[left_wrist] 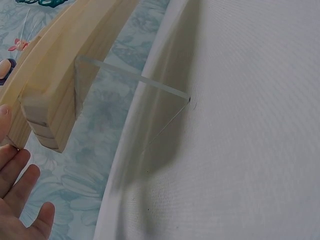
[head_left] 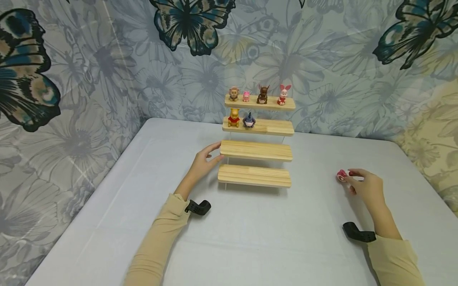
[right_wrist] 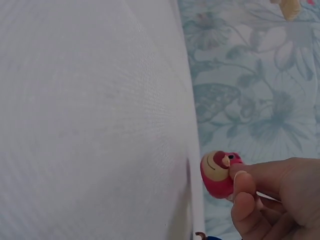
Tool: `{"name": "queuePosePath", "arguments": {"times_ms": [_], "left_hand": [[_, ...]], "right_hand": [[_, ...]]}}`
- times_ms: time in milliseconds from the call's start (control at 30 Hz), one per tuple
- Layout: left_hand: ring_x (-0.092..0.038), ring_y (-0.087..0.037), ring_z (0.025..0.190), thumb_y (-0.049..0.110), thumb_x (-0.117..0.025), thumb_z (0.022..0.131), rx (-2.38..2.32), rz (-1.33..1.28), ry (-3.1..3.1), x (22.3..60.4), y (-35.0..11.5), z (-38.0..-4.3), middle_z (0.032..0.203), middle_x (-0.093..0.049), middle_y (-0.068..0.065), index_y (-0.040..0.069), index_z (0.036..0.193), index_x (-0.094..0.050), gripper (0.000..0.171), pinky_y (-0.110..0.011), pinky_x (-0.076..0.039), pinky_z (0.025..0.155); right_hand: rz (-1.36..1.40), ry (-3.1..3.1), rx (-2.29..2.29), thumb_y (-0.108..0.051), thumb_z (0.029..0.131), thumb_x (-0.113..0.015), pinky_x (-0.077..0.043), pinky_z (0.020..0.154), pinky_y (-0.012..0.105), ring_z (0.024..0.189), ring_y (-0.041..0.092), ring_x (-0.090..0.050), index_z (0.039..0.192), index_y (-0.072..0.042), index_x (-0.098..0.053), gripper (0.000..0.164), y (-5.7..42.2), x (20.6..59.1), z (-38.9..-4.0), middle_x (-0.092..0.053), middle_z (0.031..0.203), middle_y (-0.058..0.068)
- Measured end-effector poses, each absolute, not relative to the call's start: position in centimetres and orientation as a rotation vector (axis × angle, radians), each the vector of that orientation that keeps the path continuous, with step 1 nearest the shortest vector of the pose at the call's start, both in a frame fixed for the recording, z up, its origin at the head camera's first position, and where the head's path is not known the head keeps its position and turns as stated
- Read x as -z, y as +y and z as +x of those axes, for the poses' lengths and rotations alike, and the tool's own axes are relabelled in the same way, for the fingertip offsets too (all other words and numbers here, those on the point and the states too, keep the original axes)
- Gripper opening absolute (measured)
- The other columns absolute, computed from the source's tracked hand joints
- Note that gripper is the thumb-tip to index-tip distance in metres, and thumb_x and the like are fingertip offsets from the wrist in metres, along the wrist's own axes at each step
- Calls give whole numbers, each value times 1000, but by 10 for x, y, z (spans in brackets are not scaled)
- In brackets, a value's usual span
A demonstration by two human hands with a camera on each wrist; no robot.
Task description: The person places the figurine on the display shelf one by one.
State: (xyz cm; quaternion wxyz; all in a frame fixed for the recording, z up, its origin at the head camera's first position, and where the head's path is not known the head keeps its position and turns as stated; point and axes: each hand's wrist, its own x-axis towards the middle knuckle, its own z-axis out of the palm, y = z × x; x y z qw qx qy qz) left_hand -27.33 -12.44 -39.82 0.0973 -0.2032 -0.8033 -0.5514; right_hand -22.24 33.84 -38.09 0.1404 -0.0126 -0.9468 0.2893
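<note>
A four-tier wooden display stand [head_left: 255, 151] with clear supports stands on the table. My left hand [head_left: 202, 165] holds the left end of its second tier from the bottom, thumb and index finger at the edges. In the left wrist view, the other left fingers [left_wrist: 31, 182] extend loosely beside the wooden board [left_wrist: 45, 117]. Off to the right of the stand, my right hand [head_left: 368, 188] pinches a small pink bear figurine [head_left: 341, 175]. The right wrist view shows the bear's smiling pale muzzle [right_wrist: 216, 172] facing away from the fingers.
Several animal figurines, among them a brown one [head_left: 262, 95] and a rabbit-eared one [head_left: 283, 95], line the top tier. A yellow bear [head_left: 233, 118] and a blue-grey donkey [head_left: 249, 120] sit one tier lower. A white cloth [head_left: 272, 238] covers the table; patterned fabric [head_left: 207, 79] hangs behind.
</note>
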Motion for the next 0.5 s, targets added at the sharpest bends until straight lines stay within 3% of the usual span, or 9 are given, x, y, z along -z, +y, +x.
{"name": "queuePosePath", "arguments": {"times_ms": [133,300,500], "left_hand": [[-41,-20,118,19,-61,87,1645,-611,-2373,398,-123,-273,131,-45,-9,5,131,-45,49,-41,-36,91],[-40,-20,118,20,-60,88,1646,-612,-2386,397,-124,-272,132,-45,-9,5,132,-44,49,-41,-35,92],[-39,-24,119,17,-59,88,1675,-603,-2391,388,-124,-265,133,-42,-12,3,133,-42,50,-43,-34,93]], "right_hand": [[-32,-2687,-821,-5,85,-58,-42,36,28,40,7,-51,108,13,-54,29,337,384,-223,-57,86,26],[-9,-2685,-865,-9,88,-57,-41,36,22,40,6,-52,111,13,-53,33,335,381,-222,-56,95,31],[-6,-2661,-860,-25,91,-52,-43,38,23,43,9,-55,119,4,-53,40,362,409,-243,-57,97,22]]}}
